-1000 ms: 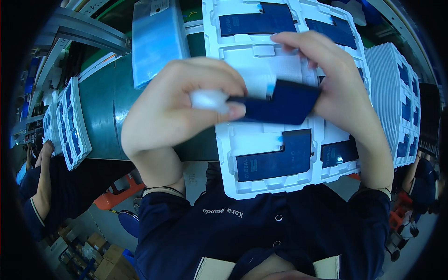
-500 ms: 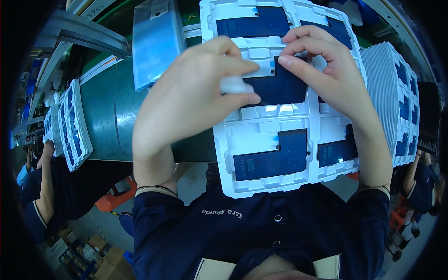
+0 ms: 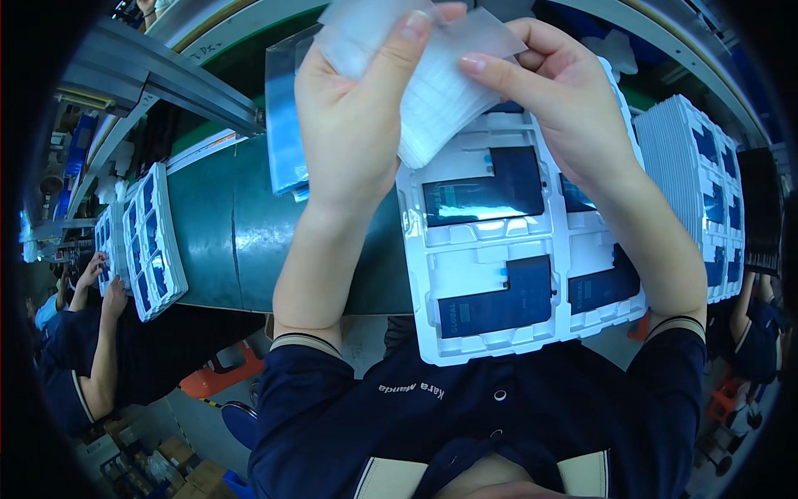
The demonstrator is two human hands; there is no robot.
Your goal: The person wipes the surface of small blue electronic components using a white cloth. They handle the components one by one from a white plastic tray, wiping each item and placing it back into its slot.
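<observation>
Above the far part of a white plastic tray [image 3: 424, 270], my left hand [image 3: 357, 112] grips a stack of thin, translucent white film sheets [image 3: 445, 96]. The thumb lies on top of the stack, and the other fingers are mostly hidden behind it. Across from it, my right hand [image 3: 569, 96] pinches the corner of a film sheet, thumb in front. Beneath my hands, the tray holds flat, dark, L-shaped batteries in moulded pockets: one battery [image 3: 511, 195] just below the sheets, another [image 3: 503, 299] in the near row. My right forearm covers part of the right column.
A tall stack of loaded white trays [image 3: 665, 158] stands at the right, more trays [image 3: 154, 241] at the left. A blue plastic pouch [image 3: 285, 125] lies behind my left forearm on the green worktop [image 3: 216, 224]. A metal beam [image 3: 179, 79] crosses the upper left. A co-worker's hands [image 3: 108, 283] touch trays far left.
Both hands have moved up and away from the battery in the tray's middle row. The film stack is now held up between them. The tray appears slightly lower and farther right.
</observation>
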